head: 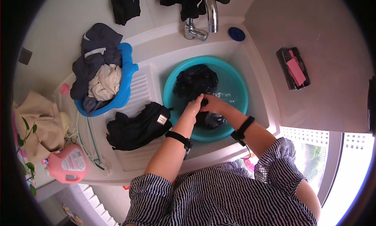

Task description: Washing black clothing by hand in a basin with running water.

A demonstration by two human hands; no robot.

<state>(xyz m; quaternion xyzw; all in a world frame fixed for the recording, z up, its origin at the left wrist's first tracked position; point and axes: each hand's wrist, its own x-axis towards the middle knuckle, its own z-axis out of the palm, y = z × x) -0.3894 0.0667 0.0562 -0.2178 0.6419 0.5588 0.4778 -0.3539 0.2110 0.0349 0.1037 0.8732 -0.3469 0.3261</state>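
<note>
A round turquoise plastic basin (243, 85) holding water stands in a white laundry sink (258, 99). Dark wet cloth (198, 79) lies in the water, some of it bunched above the surface. My left hand (194, 106) and my right hand (213, 104) meet over the middle of the basin, fingertips together, gripping a part of the dark cloth between them. Left of the basin, a black garment with a pale label (138, 127) lies folded on the ribbed washboard (141, 86).
A blue plastic basin (127, 79) heaped with grey and cream clothes stands at the left. A pink detergent bottle (69, 164) lies near the left edge. Behind the sink rises a chrome faucet (212, 14), with a blue lid (236, 34) beside it. Dark clothes (125, 7) hang behind.
</note>
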